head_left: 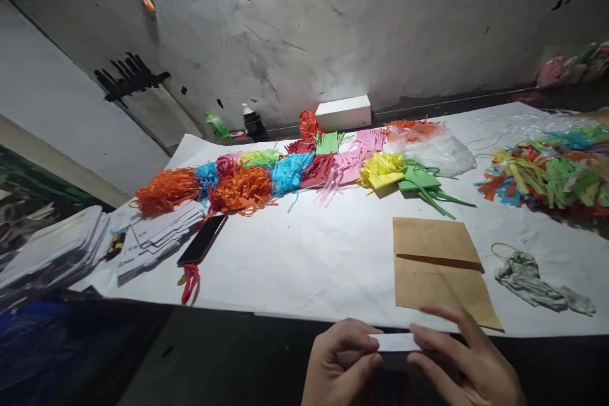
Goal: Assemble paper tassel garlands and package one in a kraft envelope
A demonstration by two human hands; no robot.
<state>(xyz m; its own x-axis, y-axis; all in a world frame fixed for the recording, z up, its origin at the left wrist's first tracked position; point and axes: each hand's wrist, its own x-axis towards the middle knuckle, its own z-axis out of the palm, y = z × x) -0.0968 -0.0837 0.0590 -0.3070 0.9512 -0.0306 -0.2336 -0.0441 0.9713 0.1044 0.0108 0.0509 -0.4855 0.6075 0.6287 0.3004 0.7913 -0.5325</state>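
Observation:
Just off the table's front edge, a narrow white paper strip (pixel 396 342) is held level between my two hands. My left hand (pixel 343 358) pinches its left end between thumb and fingers. The right end sits between the thumb and index finger of my right hand (pixel 469 361), whose other fingers are spread. Right beyond my right hand lies a brown folded paper sheet (pixel 435 282) on the white-covered table (pixel 304 254). The ends of the strip are hidden behind my fingers.
Bunches of fringed paper, such as orange (pixel 242 190), blue (pixel 291 172) and yellow (pixel 382 171), line the back. A phone (pixel 203 240) and paper stacks (pixel 159 238) lie left. Multicoloured fringe (pixel 554 174) and a crumpled grey cloth glove (pixel 530 279) lie right. A white box (pixel 343 113) stands behind.

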